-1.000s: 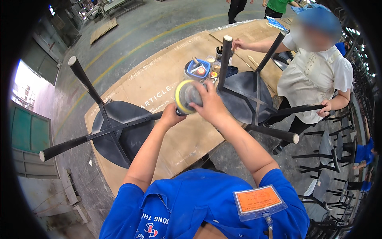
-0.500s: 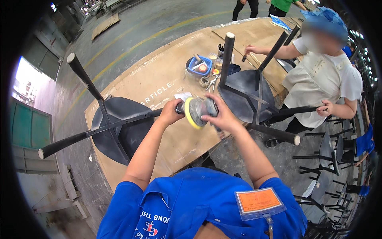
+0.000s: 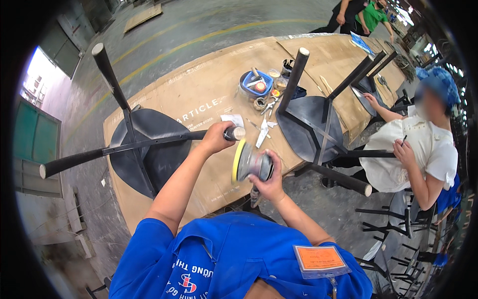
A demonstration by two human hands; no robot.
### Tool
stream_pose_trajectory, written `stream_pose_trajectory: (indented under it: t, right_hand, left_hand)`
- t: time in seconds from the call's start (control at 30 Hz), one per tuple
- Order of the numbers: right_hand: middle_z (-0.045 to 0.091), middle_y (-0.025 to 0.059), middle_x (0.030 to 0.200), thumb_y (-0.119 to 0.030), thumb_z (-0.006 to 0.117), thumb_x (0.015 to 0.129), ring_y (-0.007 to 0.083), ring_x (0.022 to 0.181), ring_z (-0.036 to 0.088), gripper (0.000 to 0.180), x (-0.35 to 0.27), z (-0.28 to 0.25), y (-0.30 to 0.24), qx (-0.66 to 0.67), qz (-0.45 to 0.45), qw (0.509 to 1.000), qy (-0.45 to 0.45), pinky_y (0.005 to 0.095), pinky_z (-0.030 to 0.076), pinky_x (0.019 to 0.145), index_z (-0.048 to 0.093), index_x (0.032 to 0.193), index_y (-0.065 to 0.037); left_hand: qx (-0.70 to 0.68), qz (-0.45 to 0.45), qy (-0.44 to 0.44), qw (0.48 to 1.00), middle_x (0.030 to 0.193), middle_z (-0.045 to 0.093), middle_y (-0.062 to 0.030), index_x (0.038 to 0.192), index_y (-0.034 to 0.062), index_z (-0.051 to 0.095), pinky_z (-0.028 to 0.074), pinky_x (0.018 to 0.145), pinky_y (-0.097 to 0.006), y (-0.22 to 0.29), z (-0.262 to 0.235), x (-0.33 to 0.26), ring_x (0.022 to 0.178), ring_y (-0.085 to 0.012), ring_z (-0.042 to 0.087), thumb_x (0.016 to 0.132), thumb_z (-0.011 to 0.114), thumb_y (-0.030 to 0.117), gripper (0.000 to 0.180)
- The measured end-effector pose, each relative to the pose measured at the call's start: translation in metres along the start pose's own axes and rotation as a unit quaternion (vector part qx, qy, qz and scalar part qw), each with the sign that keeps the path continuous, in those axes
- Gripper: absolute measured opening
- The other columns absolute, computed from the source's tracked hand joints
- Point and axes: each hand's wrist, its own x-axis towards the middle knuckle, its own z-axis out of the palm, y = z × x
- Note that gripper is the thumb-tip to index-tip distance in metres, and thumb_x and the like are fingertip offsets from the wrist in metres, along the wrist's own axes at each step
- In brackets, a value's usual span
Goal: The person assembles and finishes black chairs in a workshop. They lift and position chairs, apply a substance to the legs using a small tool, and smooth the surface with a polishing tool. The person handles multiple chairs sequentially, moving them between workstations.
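A black stool (image 3: 158, 167) lies upside down on the cardboard-covered table (image 3: 199, 192), its legs pointing up and outward. My left hand (image 3: 217, 139) is wrapped round one stool leg close to its pale round end. In my right hand (image 3: 270, 182) is an orbital sander (image 3: 253, 165), its yellow-edged pad turned left toward that leg. A small gap shows between the pad and the leg's end face. The sander looks slightly blurred.
A second upturned stool (image 3: 311, 122) stands to the right, with a co-worker in a white apron (image 3: 393, 154) beside it. Behind are a blue tub (image 3: 259, 82) with tools, several small jars and white scraps (image 3: 263, 132). More stools crowd the lower right.
My right hand has brought the sander down and away from the leg, baring its pale end. My left hand keeps its hold. The co-worker has shifted right, one hand now at another stool.
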Motion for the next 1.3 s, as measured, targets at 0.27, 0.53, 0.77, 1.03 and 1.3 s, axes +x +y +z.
stream_pose_trajectory:
  t: [0.27, 0.53, 0.77, 1.03, 1.3]
  right_hand:
    - [0.043, 0.0197, 0.119, -0.012, 0.080, 0.064, 0.0375, 0.106, 0.049, 0.073, 0.019, 0.004, -0.037, -0.122, -0.104, 0.979, -0.123, 0.0415, 0.043, 0.090, 0.043, 0.127, -0.009]
    - [0.043, 0.0185, 0.122, -0.003, 0.071, 0.065, 0.0377, 0.098, 0.055, 0.069, 0.062, 0.010, -0.083, -0.455, -0.063, 0.872, -0.171, 0.0393, 0.050, 0.078, 0.051, 0.127, -0.026]
    - [0.042, 0.0188, 0.124, -0.007, 0.074, 0.064, 0.0388, 0.101, 0.055, 0.073, 0.019, -0.038, -0.051, -0.460, 0.058, 0.866, -0.186, 0.0426, 0.049, 0.081, 0.047, 0.129, -0.024]
    - [0.037, 0.0196, 0.128, -0.010, 0.069, 0.071, 0.0390, 0.102, 0.056, 0.072, -0.013, -0.046, 0.115, -0.456, 0.329, 0.778, -0.280, 0.0447, 0.049, 0.084, 0.037, 0.134, -0.021]
    - [0.038, 0.0230, 0.121, -0.005, 0.055, 0.078, 0.0407, 0.094, 0.058, 0.052, -0.017, -0.029, 0.207, -0.441, 0.300, 0.824, -0.193, 0.0469, 0.050, 0.077, 0.042, 0.126, -0.021]
  left_hand:
    - [-0.010, -0.006, -0.001, 1.000, 0.081, 0.063, -0.0145, 0.087, 0.0059, 0.062, 0.047, 0.068, -0.037, 0.004, -0.002, -0.002, 0.078, -0.0325, 0.061, 0.060, 0.075, 0.013, 0.030]
    - [-0.048, 0.003, 0.024, 0.999, 0.084, 0.064, -0.0161, 0.088, 0.0049, 0.063, 0.048, 0.069, -0.038, -0.002, 0.002, -0.002, 0.080, -0.0336, 0.061, 0.063, 0.073, 0.013, 0.028]
    - [0.041, 0.049, -0.010, 0.998, 0.116, 0.053, -0.0181, 0.121, 0.0062, 0.049, 0.042, 0.091, -0.038, -0.016, -0.035, -0.036, 0.105, -0.0323, 0.052, 0.064, 0.075, 0.013, 0.063]
    - [0.075, -0.331, 0.039, 0.940, 0.116, 0.057, -0.0230, 0.125, -0.0039, 0.048, 0.046, 0.088, -0.040, -0.132, -0.137, -0.291, 0.106, -0.0330, 0.057, 0.075, 0.070, 0.017, 0.058]
    - [-0.378, -0.661, 0.138, 0.634, 0.083, 0.056, -0.0111, 0.109, -0.0004, 0.050, 0.051, 0.062, -0.024, -0.086, -0.073, -0.467, 0.071, -0.0166, 0.057, 0.084, 0.060, 0.037, 0.046]
